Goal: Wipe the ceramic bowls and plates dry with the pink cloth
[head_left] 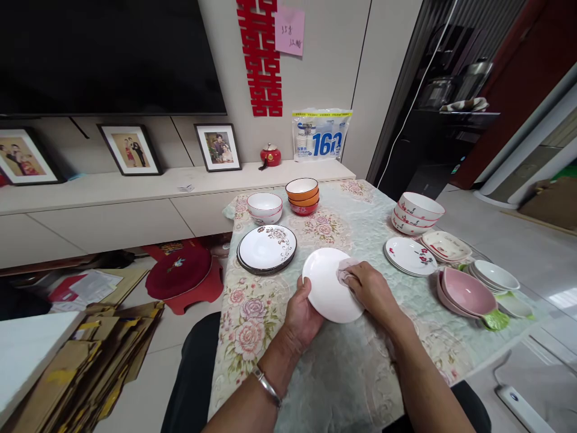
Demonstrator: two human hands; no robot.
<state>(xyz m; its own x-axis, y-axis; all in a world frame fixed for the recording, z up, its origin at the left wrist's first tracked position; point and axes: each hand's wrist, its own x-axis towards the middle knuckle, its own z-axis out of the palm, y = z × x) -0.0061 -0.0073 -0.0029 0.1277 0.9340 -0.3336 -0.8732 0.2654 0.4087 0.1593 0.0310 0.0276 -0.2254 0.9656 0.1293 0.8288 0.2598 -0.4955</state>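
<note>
A plain white plate [328,287] is held up above the table by my left hand [303,314]. The thumb lies over its rim and the fingers are under it. My right hand [367,287] presses a crumpled pale tissue [346,269] onto the plate's right side. Just beyond the plate to the left is a stack of dark-rimmed floral plates [267,246]. On the right lies a stack of white plates with red flowers [409,255].
White bowls [264,207] and orange and red bowls [302,191] stand at the table's far side. To the right are tall flowered bowls [417,210], pink leaf-handled dishes [469,291] and small white bowls [496,275]. A red stool [180,273] and flattened cardboard [99,355] sit left of the table.
</note>
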